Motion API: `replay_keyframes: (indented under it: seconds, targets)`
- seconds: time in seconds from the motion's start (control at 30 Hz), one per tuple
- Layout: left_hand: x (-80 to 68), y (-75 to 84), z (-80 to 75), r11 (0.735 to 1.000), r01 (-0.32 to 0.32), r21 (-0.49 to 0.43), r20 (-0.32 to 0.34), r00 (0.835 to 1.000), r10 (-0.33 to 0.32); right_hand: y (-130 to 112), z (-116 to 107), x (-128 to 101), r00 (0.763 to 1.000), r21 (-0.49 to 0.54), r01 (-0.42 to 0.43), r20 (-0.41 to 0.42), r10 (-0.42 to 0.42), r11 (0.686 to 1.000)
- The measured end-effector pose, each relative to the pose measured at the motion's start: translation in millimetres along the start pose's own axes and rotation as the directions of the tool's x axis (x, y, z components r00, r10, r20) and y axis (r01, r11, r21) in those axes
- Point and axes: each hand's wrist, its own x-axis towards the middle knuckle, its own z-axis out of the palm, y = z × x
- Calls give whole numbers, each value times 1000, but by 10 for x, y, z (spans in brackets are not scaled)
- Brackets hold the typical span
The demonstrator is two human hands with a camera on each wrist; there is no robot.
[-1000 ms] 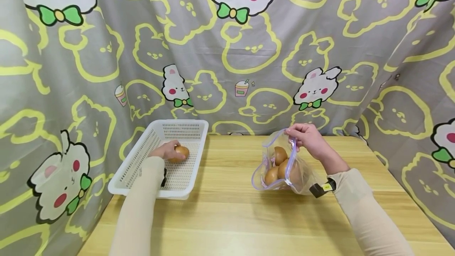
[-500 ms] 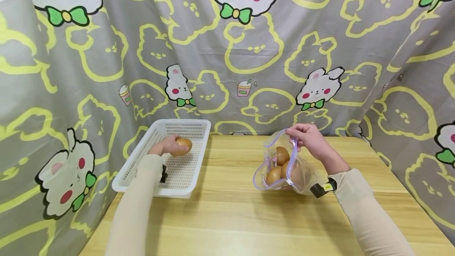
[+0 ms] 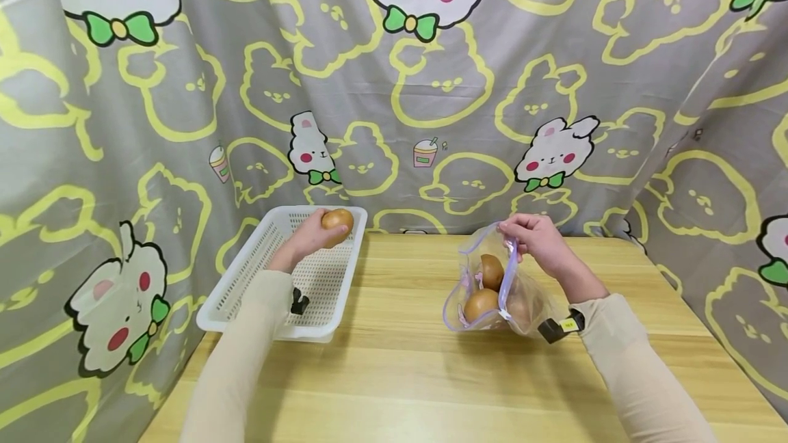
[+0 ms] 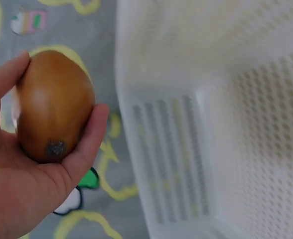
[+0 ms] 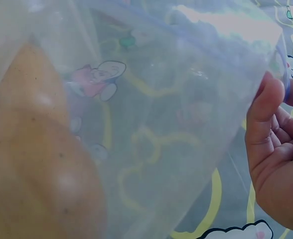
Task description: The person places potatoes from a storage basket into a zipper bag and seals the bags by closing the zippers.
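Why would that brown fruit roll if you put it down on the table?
The fruit in the left hand looks egg-shaped and smooth, so it probably rolls easily. It seems firm, keeping its shape under the fingers. The basket has walls that would likely stop it.

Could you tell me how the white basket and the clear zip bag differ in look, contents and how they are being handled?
The white basket is rigid, perforated plastic; the clear zip bag is soft and see-through. The basket's floor shows no fruit, while the bag holds brown fruits. The left hand holds a brown fruit above the basket without touching it, whereas the right hand pinches the bag's purple rim, keeping it open. Both rest on the wooden table.
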Motion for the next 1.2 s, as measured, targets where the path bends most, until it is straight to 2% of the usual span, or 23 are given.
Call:
replay_keyframes:
  seconds: [0.23, 0.4, 0.53, 0.7, 0.87, 1.2]
  targets:
    - [-121, 377, 119, 990, -30, -138, -32, 999, 26, -11, -16, -11, 1000, 17, 4, -9, -4, 1000]
    - [-219, 646, 266, 976, -95, -197, -42, 995, 89, -19, -17, -19, 1000, 23, 5, -22, -4, 1000]
    - [-338, 852, 402, 966, -148, -214, -25, 989, 147, -16, -14, -13, 1000, 29, 12, -25, -11, 1000]
    - [-477, 1063, 578, 953, -182, -243, 28, 980, 194, -14, -11, 1, 999, 36, 21, -32, -20, 999]
    - [-549, 1165, 783, 939, -235, -251, 79, 962, 262, -14, -10, 9, 999, 26, 22, -35, -21, 999]
    - [-645, 1269, 1156, 899, -370, -236, 172, 894, 413, -14, 13, 14, 999, 6, 13, -30, -13, 1000]
